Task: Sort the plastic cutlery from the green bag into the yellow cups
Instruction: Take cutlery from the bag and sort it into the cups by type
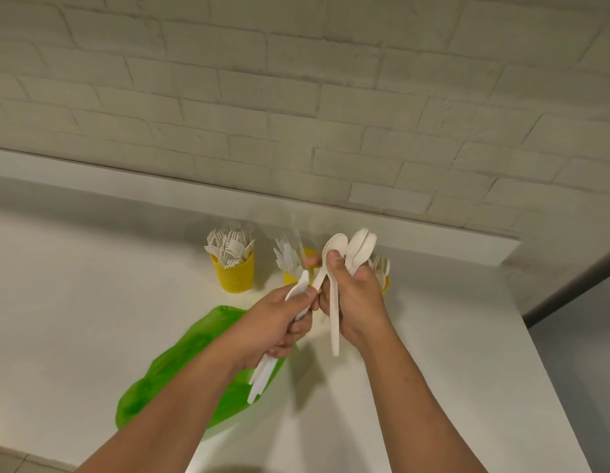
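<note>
My left hand (279,322) grips a bundle of white plastic knives (262,373) above the flat green bag (180,373); their handles point down toward the bag. My right hand (354,302) holds several white plastic spoons (359,249), bowls up, with one spoon (335,322) hanging lower between the two hands. Three yellow cups stand behind the hands. The left cup (233,271) is full of forks. The middle cup (291,276) holds knives, and my hands hide most of it. The right cup (385,283) shows only an edge, with cutlery tips above it.
The white counter (92,285) runs to a low ledge against a white brick wall (296,97). The counter's right edge (522,319) drops off to a grey floor. The green bag lies crumpled at front left.
</note>
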Available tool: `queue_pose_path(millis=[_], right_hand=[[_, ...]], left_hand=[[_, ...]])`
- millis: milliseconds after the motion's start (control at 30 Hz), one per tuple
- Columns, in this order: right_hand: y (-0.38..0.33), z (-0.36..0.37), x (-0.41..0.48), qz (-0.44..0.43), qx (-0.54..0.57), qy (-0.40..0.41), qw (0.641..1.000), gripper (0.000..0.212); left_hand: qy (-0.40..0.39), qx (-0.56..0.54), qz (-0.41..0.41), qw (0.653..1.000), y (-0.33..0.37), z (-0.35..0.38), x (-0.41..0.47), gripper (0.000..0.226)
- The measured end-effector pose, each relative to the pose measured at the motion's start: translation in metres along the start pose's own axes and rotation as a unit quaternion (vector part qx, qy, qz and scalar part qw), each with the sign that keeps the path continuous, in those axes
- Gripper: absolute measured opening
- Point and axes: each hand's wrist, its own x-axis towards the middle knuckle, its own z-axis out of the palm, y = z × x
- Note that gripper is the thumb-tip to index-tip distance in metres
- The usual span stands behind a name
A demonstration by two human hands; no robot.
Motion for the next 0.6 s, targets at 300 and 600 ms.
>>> queue_pose_path(millis=[300,600], right_hand=[[0.011,-0.001,-0.003,-0.054,-0.151,0.27,0.949,0.053],[0.02,-0.004,-0.002,-0.051,-0.02,0.19,0.98,0.02]], left_hand=[[0.019,0.32,0.123,0.939,-0.009,0.019,-0.004,0.027],[0.038,0.397,0.175,0.9,-0.017,0.016,0.019,0.029]])
